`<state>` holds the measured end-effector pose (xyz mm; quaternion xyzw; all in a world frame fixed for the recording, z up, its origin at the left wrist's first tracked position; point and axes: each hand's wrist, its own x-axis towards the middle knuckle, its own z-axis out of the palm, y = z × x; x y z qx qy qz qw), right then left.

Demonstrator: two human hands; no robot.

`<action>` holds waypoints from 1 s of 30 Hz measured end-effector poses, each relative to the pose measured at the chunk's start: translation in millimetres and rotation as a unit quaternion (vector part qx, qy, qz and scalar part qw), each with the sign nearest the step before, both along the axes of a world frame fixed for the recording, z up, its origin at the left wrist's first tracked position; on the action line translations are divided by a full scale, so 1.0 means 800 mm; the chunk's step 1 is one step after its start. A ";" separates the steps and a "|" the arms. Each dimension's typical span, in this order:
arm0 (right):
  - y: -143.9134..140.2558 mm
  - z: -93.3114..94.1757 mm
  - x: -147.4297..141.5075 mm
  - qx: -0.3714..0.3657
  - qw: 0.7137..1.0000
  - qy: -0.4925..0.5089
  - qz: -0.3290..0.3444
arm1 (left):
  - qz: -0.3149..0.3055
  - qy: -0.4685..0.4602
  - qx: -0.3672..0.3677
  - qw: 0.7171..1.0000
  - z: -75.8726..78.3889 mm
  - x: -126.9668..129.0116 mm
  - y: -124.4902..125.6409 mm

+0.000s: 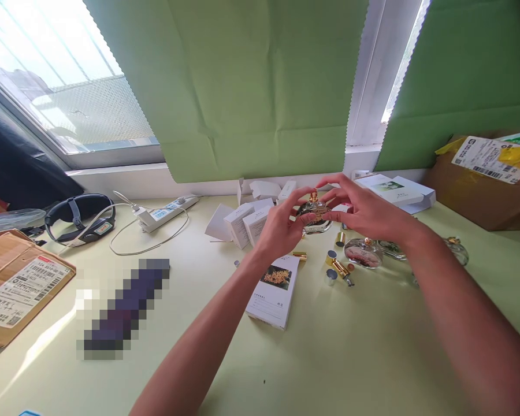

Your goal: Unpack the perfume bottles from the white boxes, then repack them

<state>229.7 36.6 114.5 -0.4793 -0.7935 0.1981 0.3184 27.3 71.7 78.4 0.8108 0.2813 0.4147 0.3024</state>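
Note:
A rounded glass perfume bottle (315, 225) with a gold neck is held upright between my two hands, over the far part of the table. My left hand (282, 224) grips its left side, thumb low and forefinger up by the neck. From the right, my right hand (356, 207) closes on it the same way. Below them lies a white box (271, 294) with a flower picture. Gold and silver caps (331, 277) and a gold spray part (342, 271) are scattered to its right. More perfume bottles (364, 253) stand beyond, partly behind my right forearm.
Small white boxes (242, 225) stand at the back, with a flat white box (394, 190) at back right. Cardboard cartons (481, 196) flank both sides. A power strip (169, 212), a cable and a black headset (80, 219) lie left. A dark pixelated object (125, 306) lies nearer.

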 end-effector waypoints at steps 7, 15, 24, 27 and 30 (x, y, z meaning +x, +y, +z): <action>0.001 -0.003 -0.001 -0.008 1.000 -0.017 -0.008 | 0.014 0.009 0.001 1.000 -0.007 0.002 0.000; 0.005 -0.009 0.008 -0.037 0.998 -0.037 -0.028 | 0.060 0.072 0.025 0.995 -0.024 0.002 0.007; -0.012 0.020 0.052 0.016 0.989 -0.005 -0.147 | 0.103 0.225 0.036 0.968 -0.059 0.017 0.000; -0.009 0.015 0.048 0.014 0.990 -0.018 -0.141 | 0.102 0.268 0.039 0.957 -0.061 0.023 -0.006; -0.003 0.007 0.038 -0.005 0.992 -0.021 -0.128 | 0.112 0.301 0.049 0.946 -0.059 0.023 -0.009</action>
